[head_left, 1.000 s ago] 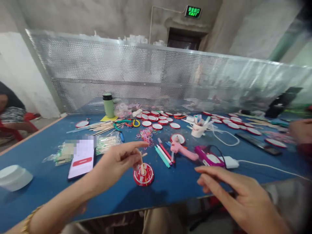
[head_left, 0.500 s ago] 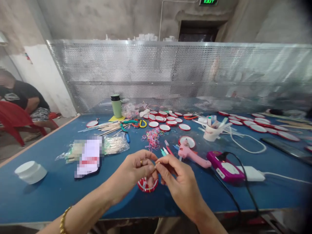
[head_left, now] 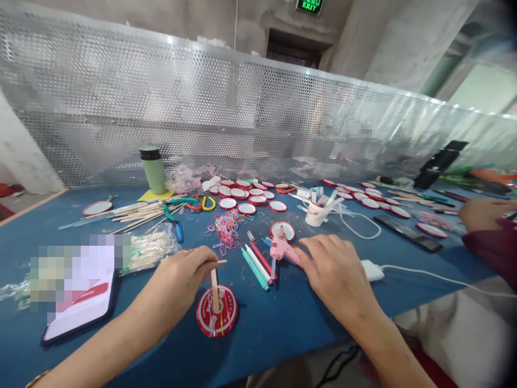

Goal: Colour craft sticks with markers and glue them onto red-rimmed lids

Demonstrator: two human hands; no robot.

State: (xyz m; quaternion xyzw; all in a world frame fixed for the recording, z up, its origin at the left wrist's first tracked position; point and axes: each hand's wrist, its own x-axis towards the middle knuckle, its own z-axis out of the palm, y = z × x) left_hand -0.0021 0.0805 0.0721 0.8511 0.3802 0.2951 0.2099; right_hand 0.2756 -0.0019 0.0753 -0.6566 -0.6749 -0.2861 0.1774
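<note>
My left hand pinches a thin wooden stick just above a red disc that lies on the blue table. A flat wooden stick stands upright on that disc. My right hand reaches over the handle of a pink glue gun; its fingers curl round the gun's rear, which the hand hides. Coloured marker pens lie between my two hands.
A phone lies at the left. Loose rubber bands, wooden sticks, pliers, a green bottle, several red-rimmed discs and a paper cup fill the middle. Another person's hand rests at right. A perforated metal screen backs the table.
My hands have separated: the right hand left the stick and went right to the pink glue gun. The left hand stays pinched over the red disc. The camera turned right.
</note>
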